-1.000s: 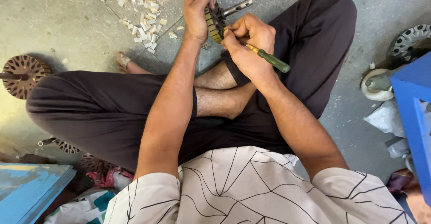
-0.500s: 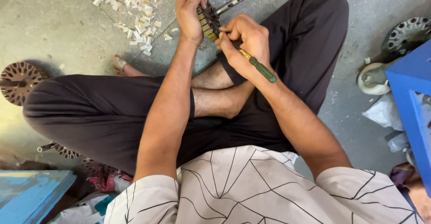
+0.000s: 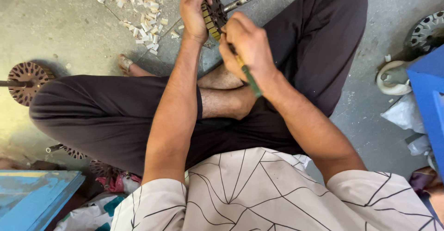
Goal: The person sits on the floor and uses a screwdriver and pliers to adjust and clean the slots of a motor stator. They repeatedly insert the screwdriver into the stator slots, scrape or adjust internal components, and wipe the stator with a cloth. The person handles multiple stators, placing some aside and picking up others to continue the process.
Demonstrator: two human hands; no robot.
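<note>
A person sits cross-legged on the grey concrete floor [image 3: 55, 23] in dark trousers [image 3: 111, 115] and a white shirt [image 3: 249, 194] with thin black lines. At the right edge stands a blue box [image 3: 430, 92] with flat plain sides; at the near left corner lies a blue board [image 3: 32, 194], with crumpled white plastic bags [image 3: 407, 113] beside the box and another bit of white-and-green wrapping near the board.

The left hand [image 3: 196, 6] is closed around a slotted metal rotor [image 3: 213, 16] on a steel shaft [image 3: 238, 2], held at the far side of the scene, above the knees. The right hand [image 3: 247, 46] sits just near of it, fingers wrapped tight around a green-handled tool [image 3: 249, 78] – its tip is pressed to the rotor's edge, though the tip itself is hidden by the fingers.

On the left floor lies a second brown slotted disc [image 3: 27, 76] on its shaft. At the far right rests a white ring [image 3: 393, 78] and part of a pale slotted wheel [image 3: 423, 30].

Far left of the hands – a scatter of small white paper scraps [image 3: 138, 4].
</note>
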